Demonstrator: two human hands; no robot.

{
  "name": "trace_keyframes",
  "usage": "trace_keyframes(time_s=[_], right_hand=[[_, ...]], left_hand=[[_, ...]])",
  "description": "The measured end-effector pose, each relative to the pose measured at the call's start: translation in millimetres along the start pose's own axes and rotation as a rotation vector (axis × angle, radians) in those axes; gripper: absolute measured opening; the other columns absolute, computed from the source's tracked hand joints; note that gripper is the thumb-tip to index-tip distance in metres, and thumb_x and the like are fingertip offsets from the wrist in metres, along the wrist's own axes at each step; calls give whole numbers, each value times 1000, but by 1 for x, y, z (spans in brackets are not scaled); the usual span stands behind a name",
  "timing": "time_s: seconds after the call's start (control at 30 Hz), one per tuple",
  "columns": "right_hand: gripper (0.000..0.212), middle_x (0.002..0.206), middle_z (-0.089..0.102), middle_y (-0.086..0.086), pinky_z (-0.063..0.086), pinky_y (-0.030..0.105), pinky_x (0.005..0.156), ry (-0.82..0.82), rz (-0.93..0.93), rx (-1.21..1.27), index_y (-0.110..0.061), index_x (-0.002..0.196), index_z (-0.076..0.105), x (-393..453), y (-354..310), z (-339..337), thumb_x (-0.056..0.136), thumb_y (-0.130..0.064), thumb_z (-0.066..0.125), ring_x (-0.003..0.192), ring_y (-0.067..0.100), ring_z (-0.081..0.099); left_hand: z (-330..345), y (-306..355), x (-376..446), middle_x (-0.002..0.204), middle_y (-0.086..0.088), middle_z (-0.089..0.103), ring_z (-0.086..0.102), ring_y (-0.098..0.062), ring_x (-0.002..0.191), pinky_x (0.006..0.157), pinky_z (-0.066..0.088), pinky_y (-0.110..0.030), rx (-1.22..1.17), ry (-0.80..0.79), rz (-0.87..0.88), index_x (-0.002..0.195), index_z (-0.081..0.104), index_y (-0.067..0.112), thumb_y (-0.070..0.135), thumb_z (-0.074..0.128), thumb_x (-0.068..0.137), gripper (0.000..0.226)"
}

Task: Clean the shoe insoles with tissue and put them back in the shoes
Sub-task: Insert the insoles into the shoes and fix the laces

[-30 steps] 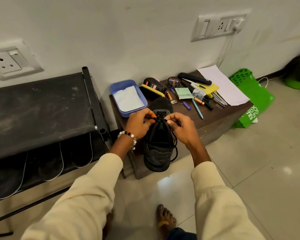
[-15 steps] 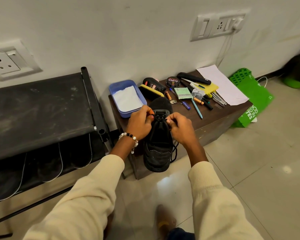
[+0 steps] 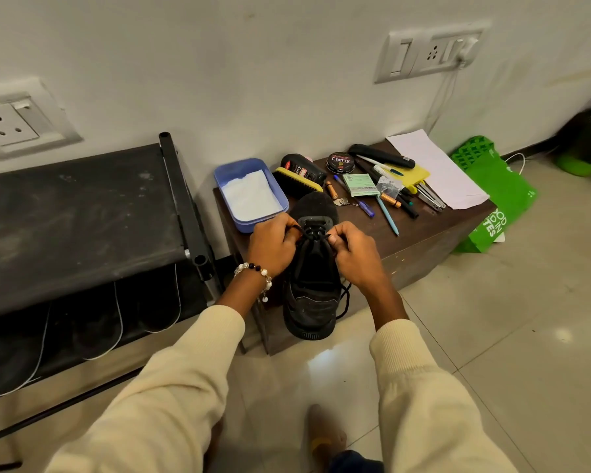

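A black shoe rack [image 3: 79,227] fills the left of the scene, and just right of it stands a low dark wooden bench [image 3: 423,240] against the wall. On the bench's far left corner sits a blue tub [image 3: 249,192] with white tissue [image 3: 249,194] folded inside; a shoe brush [image 3: 296,180], a Cherry polish tin [image 3: 340,162], pens and a white paper sheet [image 3: 434,169] lie further right.

The black shoe [image 3: 313,288] hangs over the bench's near edge, its long axis running near to far, toe toward the person and heel tab at the far end. A dark insole [image 3: 316,204] lies flat on the bench just beyond the heel.

The left hand [image 3: 273,244] and right hand [image 3: 354,249] flank the shoe's collar, equally close to it. Each hand's fingers are curled and pinch a black lace [image 3: 313,235] end at the top eyelets, one either side of the tongue. By my reading, the laces are being worked at the collar, directly between the two hands.
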State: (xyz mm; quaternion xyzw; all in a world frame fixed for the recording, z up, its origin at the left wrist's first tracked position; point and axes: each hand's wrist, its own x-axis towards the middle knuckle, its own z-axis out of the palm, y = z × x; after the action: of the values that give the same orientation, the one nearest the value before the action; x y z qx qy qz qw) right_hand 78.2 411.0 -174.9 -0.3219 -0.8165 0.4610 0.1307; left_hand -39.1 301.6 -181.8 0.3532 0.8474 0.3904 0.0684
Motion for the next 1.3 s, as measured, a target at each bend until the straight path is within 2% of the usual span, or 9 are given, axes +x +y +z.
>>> trace_keyframes(time_s=[0.17,0.47,0.63,0.73,0.9,0.97,1.07,1.2,1.3], right_hand=[[10,87,59,-2,39,21,63,18,-29,-16,-18,96,56,-2,-1,-4,99,-14,47,75,6,51],[11,85,53,-4,35,17,59,21,-15,-39,-15,98,51,-5,-4,-4,101,-14,41,72,2,47],[9,89,66,0,50,25,73,57,44,131,-21,94,56,-3,-3,-11,97,-14,51,79,11,63],[12,91,67,-2,49,22,75,-25,56,23,-21,93,63,-3,1,-16,94,-12,56,86,11,62],[10,92,68,0,50,29,84,-67,91,-49,-18,97,69,-3,-4,-23,91,-13,63,88,12,61],[11,94,68,2,48,30,83,-83,97,-94,-16,99,71,-5,-6,-24,91,-15,62,90,14,61],[9,92,67,0,47,29,80,-69,113,-88,-16,94,70,-7,-7,-24,92,-18,62,87,12,59],[13,82,60,-1,37,20,58,-70,110,-107,-14,90,64,-8,-7,-22,96,-19,55,71,5,51],[18,81,64,-3,42,24,63,-42,142,-21,-13,90,61,-10,-5,-21,99,-20,47,73,5,56]], left_hand=[[0,1,1,95,-14,68,62,-25,88,78,51,-34,-36,-12,-33,99,66,4,10,56,93,13],[-1,4,-1,93,-14,67,61,-25,87,77,50,-32,-56,-25,-65,98,64,4,10,58,93,10],[-5,5,-3,93,-9,66,60,-19,86,81,52,-31,-114,-32,-102,100,64,7,12,61,92,10],[-10,6,-3,92,-9,67,59,-15,82,77,49,-27,-93,-100,-155,100,67,7,16,63,91,13],[-24,9,-8,83,-8,69,65,-22,82,86,55,-41,-96,-262,-176,95,73,6,19,64,90,17],[-29,11,-10,80,-4,67,65,-20,80,85,56,-43,-116,-299,-160,95,74,8,19,68,88,14],[-31,12,-11,88,-8,71,68,-23,84,82,57,-44,-121,-311,-155,93,74,8,18,70,85,13],[-29,15,-9,90,-17,69,66,-29,86,83,56,-47,-78,-322,-169,90,70,3,21,63,91,19],[-29,11,-7,84,-22,69,68,-34,81,78,57,-49,-118,-286,-235,82,68,-4,20,58,93,28]])
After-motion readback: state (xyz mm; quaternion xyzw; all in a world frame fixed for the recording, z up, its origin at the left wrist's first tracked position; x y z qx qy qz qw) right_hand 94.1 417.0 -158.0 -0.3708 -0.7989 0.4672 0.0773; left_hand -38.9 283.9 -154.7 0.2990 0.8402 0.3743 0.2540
